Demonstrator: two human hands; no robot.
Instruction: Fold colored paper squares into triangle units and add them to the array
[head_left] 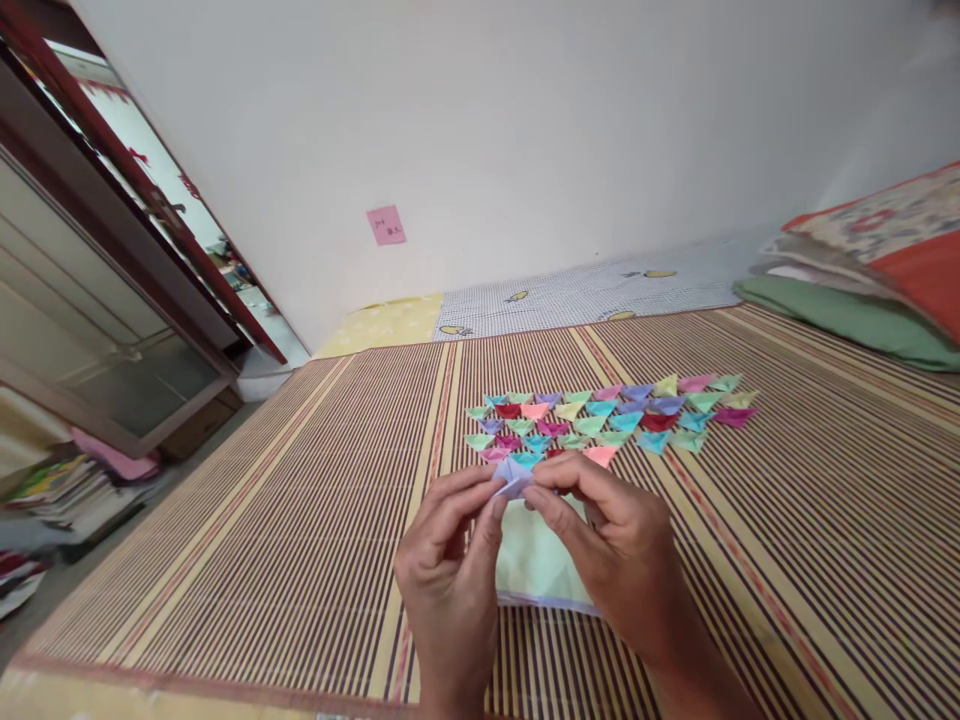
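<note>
Between my two hands is a small folded piece of lavender paper [513,477], raised above the mat. My left hand [454,560] pinches its left side between thumb and fingers. The thumb and index finger of my right hand [615,535] grip its right side. Beneath them lies a stack of pale green paper sheets [536,560] with a lavender edge showing at the bottom, partly covered by my right hand. Just beyond my fingertips, several rows of small folded paper boats [592,425] in many colours rest on the mat; my hands hide part of the nearest row.
A striped bamboo mat [300,520] covers the bed. Folded bedding [877,290] is piled at the far right. A pink note [386,225] sticks to the white wall. At left stand a door [112,290] and a heap of books and magazines [67,495].
</note>
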